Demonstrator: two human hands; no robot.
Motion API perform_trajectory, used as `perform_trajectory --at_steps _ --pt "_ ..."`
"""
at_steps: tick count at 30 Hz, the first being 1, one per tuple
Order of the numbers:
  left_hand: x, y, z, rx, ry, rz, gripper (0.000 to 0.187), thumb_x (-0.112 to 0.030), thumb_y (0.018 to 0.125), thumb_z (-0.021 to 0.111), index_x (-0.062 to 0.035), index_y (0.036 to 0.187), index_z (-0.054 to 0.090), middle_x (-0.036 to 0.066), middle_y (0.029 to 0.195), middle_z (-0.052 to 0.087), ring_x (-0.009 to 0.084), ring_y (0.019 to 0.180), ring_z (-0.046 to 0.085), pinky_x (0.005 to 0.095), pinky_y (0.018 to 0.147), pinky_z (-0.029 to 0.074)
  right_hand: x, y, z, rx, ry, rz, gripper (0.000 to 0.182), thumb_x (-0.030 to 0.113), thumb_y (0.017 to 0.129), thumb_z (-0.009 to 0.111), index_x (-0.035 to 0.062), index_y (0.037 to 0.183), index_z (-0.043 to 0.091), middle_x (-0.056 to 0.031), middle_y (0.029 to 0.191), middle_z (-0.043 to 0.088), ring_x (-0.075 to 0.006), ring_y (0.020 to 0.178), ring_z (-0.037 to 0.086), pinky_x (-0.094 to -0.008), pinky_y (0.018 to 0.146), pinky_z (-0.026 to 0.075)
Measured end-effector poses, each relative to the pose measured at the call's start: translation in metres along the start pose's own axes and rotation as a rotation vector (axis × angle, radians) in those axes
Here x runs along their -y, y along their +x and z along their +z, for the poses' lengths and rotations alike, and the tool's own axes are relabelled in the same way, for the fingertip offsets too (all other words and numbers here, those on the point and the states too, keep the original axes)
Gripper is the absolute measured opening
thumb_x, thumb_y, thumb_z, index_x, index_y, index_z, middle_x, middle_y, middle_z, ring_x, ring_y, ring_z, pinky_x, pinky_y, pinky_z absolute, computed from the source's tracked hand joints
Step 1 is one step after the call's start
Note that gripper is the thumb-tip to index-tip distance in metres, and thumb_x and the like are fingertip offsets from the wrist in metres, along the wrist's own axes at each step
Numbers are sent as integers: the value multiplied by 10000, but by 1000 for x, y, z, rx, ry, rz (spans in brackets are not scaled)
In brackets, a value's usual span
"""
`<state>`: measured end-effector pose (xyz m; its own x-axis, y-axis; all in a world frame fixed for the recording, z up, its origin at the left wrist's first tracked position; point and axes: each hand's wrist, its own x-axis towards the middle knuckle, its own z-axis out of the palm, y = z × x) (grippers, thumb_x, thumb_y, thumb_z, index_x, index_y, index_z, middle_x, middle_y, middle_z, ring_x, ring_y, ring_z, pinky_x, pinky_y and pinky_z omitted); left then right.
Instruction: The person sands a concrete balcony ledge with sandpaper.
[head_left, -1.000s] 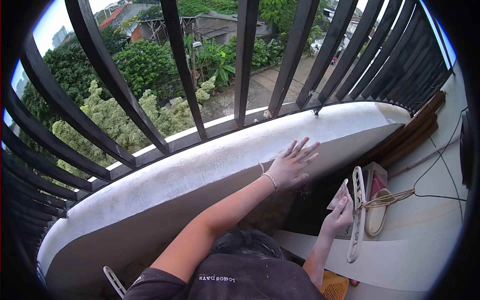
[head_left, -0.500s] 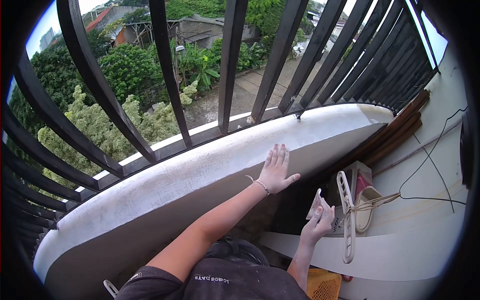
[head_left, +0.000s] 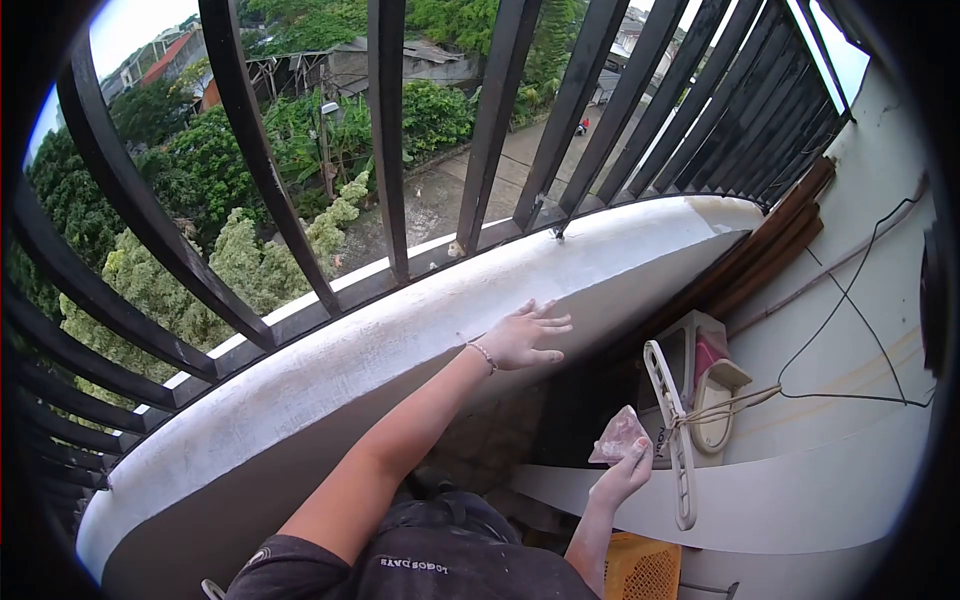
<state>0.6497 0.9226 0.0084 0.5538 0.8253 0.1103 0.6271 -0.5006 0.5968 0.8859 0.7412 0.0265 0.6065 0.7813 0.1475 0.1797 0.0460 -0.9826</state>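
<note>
My left hand lies against the edge of the white curved ledge, fingers spread and dusted white, a bracelet at the wrist. Nothing shows in it. Lower right, my right hand, also coated in white, pinches a small pinkish, powdery flat piece between thumb and fingers. That piece is held up clear of the ledge, left of a white slotted plastic strip.
Dark metal railing bars rise from the ledge. Brown poles lean in the right corner. Cord and black wire run by the wall. White shoe-like items stand behind the strip, a yellow basket below.
My left hand has moved left and slightly down along the ledge's edge. My right hand is a little lower and left, with the pinkish piece now showing its broad face. The view has shifted.
</note>
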Motion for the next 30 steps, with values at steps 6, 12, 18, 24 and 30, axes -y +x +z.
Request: perform_trajectory --at_steps 6,12,18,24,30 --pt "-33 -31 21 -118 223 234 596 -444 996 541 -113 1490 498 101 1591 431 302 1541 260 522 1287 130 4 4 33 141 663 378 519 449 1048 515 36 1362 532 -136 1297 607 -332 1132 651 -396 700 648" --pt "21 -117 -13 -257 424 -274 735 -459 1024 461 -38 1595 271 120 1690 218 307 1572 160 471 1285 147 9 10 60 750 1108 624 566 245 983 589 92 1507 439 -117 1512 509 -447 1406 454 -441 852 649" --pt "36 -192 -41 -239 477 -436 888 -544 957 548 -27 1605 228 148 1688 207 301 1571 169 449 1285 159 19 -7 120 1010 1011 635 521 92 913 624 140 1423 532 -106 1416 568 -382 1294 570 -551 1047 520" --pt "14 -261 -48 -280 498 -643 1059 -533 823 752 -30 1599 237 124 1682 227 294 1561 203 450 1280 192 29 -22 173 1096 711 570 502 68 955 632 73 1443 514 -60 1305 609 -214 1094 624 -328 784 518" --pt "3 -308 -47 -349 552 -803 1101 -598 783 763 -34 1589 269 122 1672 261 302 1555 222 455 1274 211 22 -54 209 1161 606 604 443 151 1034 596 49 1458 515 -20 1283 611 -76 889 548 -245 711 445"
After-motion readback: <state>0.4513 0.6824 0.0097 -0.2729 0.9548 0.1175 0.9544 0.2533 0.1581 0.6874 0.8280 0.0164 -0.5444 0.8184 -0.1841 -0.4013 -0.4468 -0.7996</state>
